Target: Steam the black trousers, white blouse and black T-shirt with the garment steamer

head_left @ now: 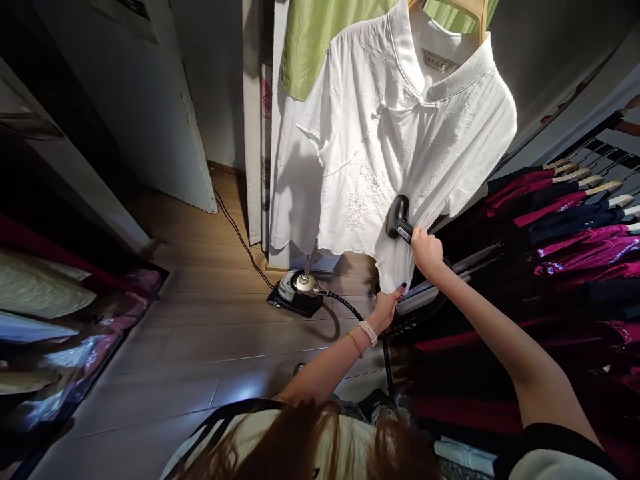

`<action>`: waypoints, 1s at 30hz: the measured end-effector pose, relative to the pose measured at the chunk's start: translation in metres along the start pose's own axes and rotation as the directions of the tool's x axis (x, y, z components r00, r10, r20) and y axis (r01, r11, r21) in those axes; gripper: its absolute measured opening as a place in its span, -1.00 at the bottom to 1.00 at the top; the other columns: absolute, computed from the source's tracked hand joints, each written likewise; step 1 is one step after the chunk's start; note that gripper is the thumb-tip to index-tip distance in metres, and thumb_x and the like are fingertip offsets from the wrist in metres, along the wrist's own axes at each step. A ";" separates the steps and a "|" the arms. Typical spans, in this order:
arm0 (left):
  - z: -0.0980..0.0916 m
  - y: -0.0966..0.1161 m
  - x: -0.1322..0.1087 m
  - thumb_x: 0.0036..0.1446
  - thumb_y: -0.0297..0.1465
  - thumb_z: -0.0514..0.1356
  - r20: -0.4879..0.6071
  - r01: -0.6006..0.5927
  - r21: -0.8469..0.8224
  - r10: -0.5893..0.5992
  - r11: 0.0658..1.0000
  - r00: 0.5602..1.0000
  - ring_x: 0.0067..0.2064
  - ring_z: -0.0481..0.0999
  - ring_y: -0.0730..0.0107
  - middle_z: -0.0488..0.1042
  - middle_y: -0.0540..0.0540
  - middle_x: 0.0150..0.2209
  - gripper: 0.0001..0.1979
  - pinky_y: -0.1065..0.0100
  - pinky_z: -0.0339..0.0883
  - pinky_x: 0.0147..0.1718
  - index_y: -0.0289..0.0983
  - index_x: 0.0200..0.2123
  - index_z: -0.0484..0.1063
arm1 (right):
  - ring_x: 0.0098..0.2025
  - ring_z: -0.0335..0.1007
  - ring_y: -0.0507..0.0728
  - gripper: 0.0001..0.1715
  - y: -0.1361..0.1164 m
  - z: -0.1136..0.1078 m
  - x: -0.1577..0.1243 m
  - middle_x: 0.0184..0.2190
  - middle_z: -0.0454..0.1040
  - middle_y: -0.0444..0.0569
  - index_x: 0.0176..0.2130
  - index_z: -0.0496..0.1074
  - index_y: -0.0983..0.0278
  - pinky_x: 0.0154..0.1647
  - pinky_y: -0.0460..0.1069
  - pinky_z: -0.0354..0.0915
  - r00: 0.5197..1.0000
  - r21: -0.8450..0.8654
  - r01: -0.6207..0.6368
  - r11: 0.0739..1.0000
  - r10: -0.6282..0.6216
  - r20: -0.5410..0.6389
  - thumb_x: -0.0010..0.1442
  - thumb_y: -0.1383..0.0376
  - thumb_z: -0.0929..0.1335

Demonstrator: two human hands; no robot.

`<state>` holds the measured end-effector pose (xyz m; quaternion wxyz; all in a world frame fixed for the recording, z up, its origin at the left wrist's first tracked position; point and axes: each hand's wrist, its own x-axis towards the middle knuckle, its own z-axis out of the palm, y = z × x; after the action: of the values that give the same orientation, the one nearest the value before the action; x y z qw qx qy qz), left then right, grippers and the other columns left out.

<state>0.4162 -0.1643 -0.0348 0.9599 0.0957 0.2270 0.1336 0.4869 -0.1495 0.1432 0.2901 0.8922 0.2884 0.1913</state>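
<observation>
White mandarin-collared blouse [350, 153], apparently partway through steaming

It hangs front outward on a wooden hanger [482, 21], before a green garment [311, 50], its hem above the floor-standing steamer base [306, 284]. Steaming looks only partly done: the embroidered lower front lies fairly smooth, while creases run over the shoulders and chest, and the sleeve on the picture's left looks rumpled. Those areas, I judge, are what is left; the back is out of sight, so its state cannot be told.

The right hand [427, 253] is clenched around the handle of a black steamer head [397, 217], which sits at the blouse's lower front (whether pressed on the cloth or just off it, I cannot tell). That arm comes in from the lower right, forearm slanting up and inward. Lower down, the left hand [386, 311] pinches the bottom edge and seems to draw the cloth taut. Its forearm reaches up from below, with a white watch [369, 333] at the wrist, near the black ribbed hose [345, 303]
</observation>
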 end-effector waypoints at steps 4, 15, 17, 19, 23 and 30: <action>-0.003 -0.001 -0.001 -0.31 -0.66 0.51 -0.010 0.012 0.004 -0.012 1.000 1.000 -0.36 0.50 0.43 0.61 -0.10 -0.34 -0.62 0.43 0.36 -0.35 -0.33 -0.35 0.55 | -0.15 0.50 0.15 -0.68 -0.001 -0.007 -0.009 -0.10 0.49 0.21 0.08 0.30 0.47 -0.32 -0.10 0.23 0.998 0.119 0.059 0.991 -0.058 -0.016 0.38 0.50 0.16; -0.076 0.038 0.004 0.12 -0.69 0.28 -0.195 -0.097 0.123 0.120 0.988 0.973 -0.41 0.54 0.51 0.54 -0.05 -0.40 -0.76 0.53 0.42 -0.36 -0.28 -0.48 0.47 | -0.02 0.50 0.26 -0.41 -0.026 0.030 -0.118 -0.01 0.55 0.08 0.19 0.33 0.23 -0.05 0.05 0.37 0.918 0.923 -0.051 0.381 0.382 -0.107 0.22 0.14 0.35; -0.097 0.053 -0.004 0.12 -0.69 0.28 -0.224 -0.160 0.169 0.196 0.972 0.955 -0.42 0.52 0.52 0.54 -0.05 -0.38 -0.80 0.53 0.42 -0.35 -0.28 -0.41 0.47 | -0.15 0.49 0.23 -0.36 -0.028 0.045 -0.130 -0.15 0.57 0.04 0.15 0.38 0.25 -0.13 0.04 0.36 0.823 0.983 -0.144 0.115 0.565 0.055 0.15 0.04 0.39; -0.118 0.071 -0.014 0.06 -0.68 0.31 -0.337 -0.240 0.266 0.323 0.934 0.884 -0.39 0.53 0.49 0.54 -0.06 -0.29 -0.75 0.48 0.43 -0.35 -0.25 -0.26 0.45 | -0.24 0.43 0.19 -0.28 -0.026 0.065 -0.141 -0.25 0.54 0.01 0.08 0.42 0.31 -0.20 0.02 0.34 0.702 0.975 -0.188 -0.120 0.677 0.219 0.05 -0.05 0.42; -0.134 0.116 -0.035 -0.04 -0.57 0.39 -0.302 -0.490 0.715 0.852 0.498 0.427 0.13 0.51 0.11 0.42 -0.19 0.12 -0.46 0.13 0.44 0.07 -0.11 -0.01 0.32 | -0.30 0.39 0.14 -0.27 -0.015 0.120 -0.155 -0.33 0.48 -0.05 -0.05 0.46 0.33 -0.26 0.00 0.32 0.528 0.898 -0.220 -0.382 0.727 0.439 -0.11 -0.06 0.47; 0.032 0.178 0.003 -0.09 -0.34 0.48 0.673 -0.617 0.636 0.725 -0.463 0.149 0.47 0.02 -0.16 0.36 -0.31 0.22 -0.52 -0.10 -0.13 0.44 -0.14 -0.09 0.43 | -0.46 0.37 0.08 -0.20 -0.011 0.177 -0.147 -0.45 0.45 -0.17 -0.07 0.44 0.29 -0.46 -0.05 0.32 0.441 0.663 -0.152 -0.733 0.550 0.709 -0.26 -0.04 0.53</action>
<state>0.3958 0.0006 0.0360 0.3442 0.7239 0.1753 0.5717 0.4602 -0.3060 -0.0237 -0.7288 0.6542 -0.1732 0.1046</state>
